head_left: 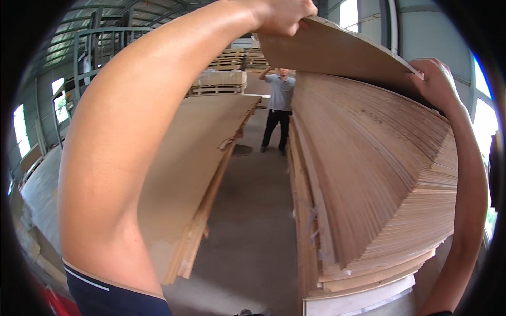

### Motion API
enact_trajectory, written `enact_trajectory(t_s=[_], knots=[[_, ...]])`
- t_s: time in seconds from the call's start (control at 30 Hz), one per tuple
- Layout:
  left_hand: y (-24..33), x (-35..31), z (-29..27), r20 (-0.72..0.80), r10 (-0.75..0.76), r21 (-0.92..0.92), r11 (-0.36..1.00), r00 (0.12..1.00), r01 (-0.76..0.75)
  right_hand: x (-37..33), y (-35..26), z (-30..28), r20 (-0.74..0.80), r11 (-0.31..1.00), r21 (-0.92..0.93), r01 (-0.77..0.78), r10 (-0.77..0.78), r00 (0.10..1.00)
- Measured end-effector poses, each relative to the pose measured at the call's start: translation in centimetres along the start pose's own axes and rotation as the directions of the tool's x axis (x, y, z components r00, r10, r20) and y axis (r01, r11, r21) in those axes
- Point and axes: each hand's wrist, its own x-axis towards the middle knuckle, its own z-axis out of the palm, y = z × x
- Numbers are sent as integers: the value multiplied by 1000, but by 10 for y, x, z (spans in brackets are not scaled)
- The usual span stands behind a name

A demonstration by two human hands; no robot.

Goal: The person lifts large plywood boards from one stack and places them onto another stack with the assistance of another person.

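Observation:
A large thin brown board [337, 52] is raised above a tall stack of wooden sheets [363, 158] on the right. My left hand [287, 16] grips its upper left edge, fingers curled round it, high in front of me. On the board's right edge, my right hand [435, 79] is closed, with the thumb at the rim. The board is tilted, and its underside faces me. Both my arms are lifted; the left one crosses much of the view. Below, the stack's sheet edges fan out toward me.
A lower stack of flat boards [184, 152] lies to the left, across a grey floor aisle [242, 226]. In the aisle's far part stands a person [279, 95] in a light shirt, an arm raised. Palletised board stacks [221, 79] and a metal frame [87, 52] are behind.

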Motion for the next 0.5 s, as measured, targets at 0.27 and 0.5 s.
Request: enact_trajectory(t_s=[0.27, 0.5], knots=[[-106, -147, 54, 39, -84, 17, 996, 996, 83, 15, -74, 23, 65, 996, -30, -83, 85, 994], [-125, -157, 60, 62, -120, 75, 991, 991, 115, -12, 12, 70, -60, 966, -258, -34, 19, 998]])
